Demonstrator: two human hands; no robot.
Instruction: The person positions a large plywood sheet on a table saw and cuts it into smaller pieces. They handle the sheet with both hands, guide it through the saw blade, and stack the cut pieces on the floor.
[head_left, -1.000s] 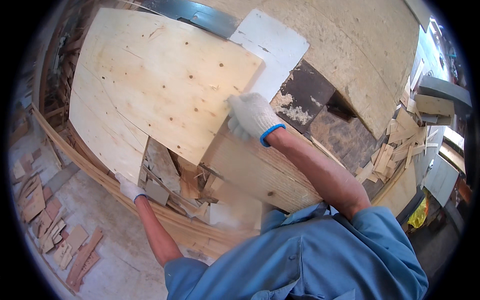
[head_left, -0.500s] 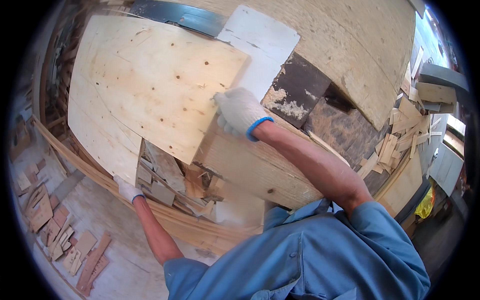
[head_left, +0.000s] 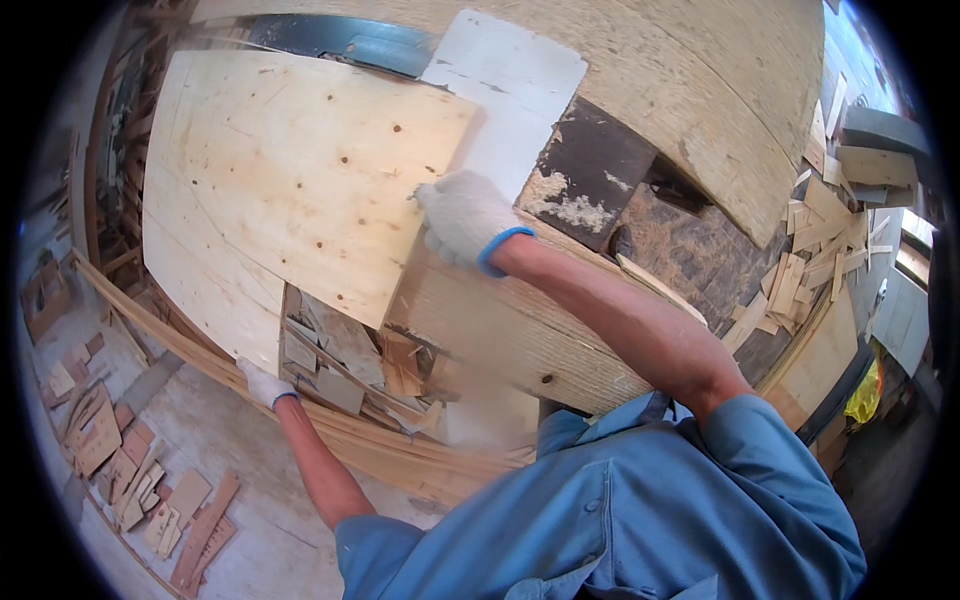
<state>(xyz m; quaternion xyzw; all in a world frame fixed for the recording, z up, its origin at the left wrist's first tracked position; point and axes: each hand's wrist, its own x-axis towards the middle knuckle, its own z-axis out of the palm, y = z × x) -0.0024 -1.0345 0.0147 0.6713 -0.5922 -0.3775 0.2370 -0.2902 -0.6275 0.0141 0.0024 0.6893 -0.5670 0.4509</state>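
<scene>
A large pale plywood panel [head_left: 290,170] with brown knots and a squared cut-out at its near right corner lies at the left. My right hand [head_left: 465,218], in a white knit glove with a blue cuff, is closed on the panel's right edge, thumb on top and fingers curled over the side. At the panel's near corner, beside the cut-out, my left hand [head_left: 264,383] is also gloved and grips the edge; its fingers are partly hidden. Under the panel's right end lies a white flat board [head_left: 510,85], next to a dark, chipped board [head_left: 595,175].
A broad wooden sheet [head_left: 700,70] covers the far right. Wood offcuts [head_left: 830,240] are heaped at the right, with more scraps [head_left: 120,450] on the floor at the left. Long thin wooden strips [head_left: 340,430] run below the panel. A dark metal plate [head_left: 345,42] lies beyond it.
The whole view has shifted slightly. Both hands keep their hold on the plywood panel, which shows no clear movement against the boards around it.
</scene>
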